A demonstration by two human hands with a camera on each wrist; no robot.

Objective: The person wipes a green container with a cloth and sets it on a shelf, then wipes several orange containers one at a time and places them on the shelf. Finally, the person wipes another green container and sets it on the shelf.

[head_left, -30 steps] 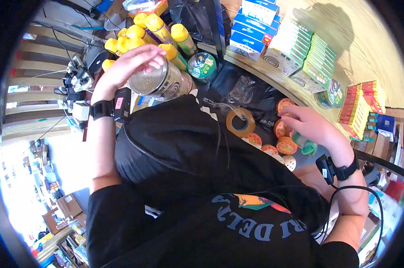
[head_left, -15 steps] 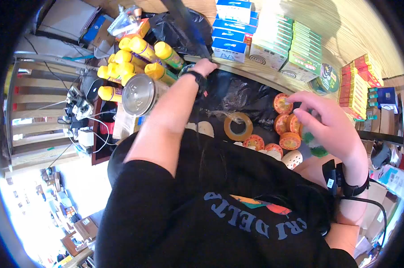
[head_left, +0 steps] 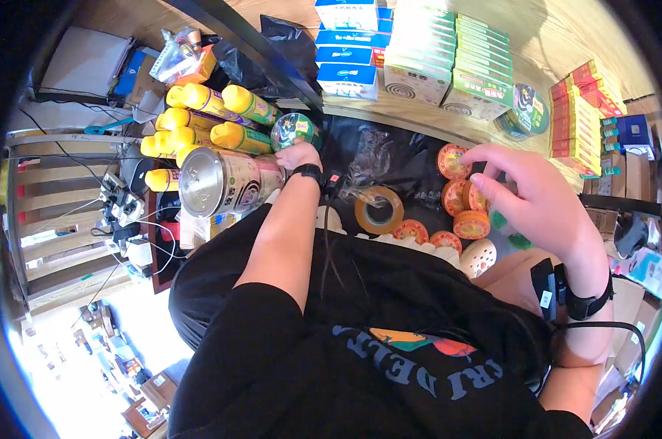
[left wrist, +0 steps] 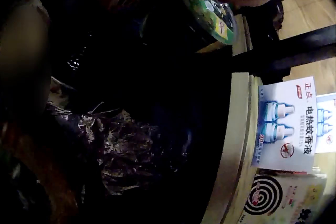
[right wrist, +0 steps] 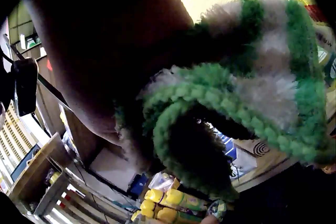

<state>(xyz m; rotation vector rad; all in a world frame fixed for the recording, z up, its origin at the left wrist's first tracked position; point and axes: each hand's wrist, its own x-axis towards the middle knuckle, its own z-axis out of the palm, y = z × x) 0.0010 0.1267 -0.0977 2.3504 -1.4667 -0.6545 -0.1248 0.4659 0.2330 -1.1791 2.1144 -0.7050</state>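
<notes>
My left hand [head_left: 299, 156] is at the near side of a round green-lidded tub [head_left: 296, 130], gripping its edge; most of its fingers are hidden. In the left wrist view the tub's printed lid [left wrist: 212, 19] shows just below the hand. A large metal-lidded can [head_left: 203, 181] lies close by on the left. My right hand [head_left: 525, 186], its fingers bent, holds a fuzzy green-and-white striped cloth [right wrist: 273, 61] that hangs under the palm. Its thumb and forefinger are near several small round orange boxes [head_left: 471, 224].
Yellow-capped spray cans [head_left: 192, 121] cluster at the left. Blue-and-white boxes [head_left: 347, 79] and green boxes [head_left: 481, 91] line the wooden shelf at the back, with red-yellow boxes [head_left: 576, 132] on the right. A tape roll [head_left: 378, 210] lies on black plastic. A dark post [head_left: 265, 51] crosses the back.
My left hand has swung from above the large can across to the back, then drawn in to the green-lidded tub. The right hand stays over the orange boxes, while the head view has shifted.
</notes>
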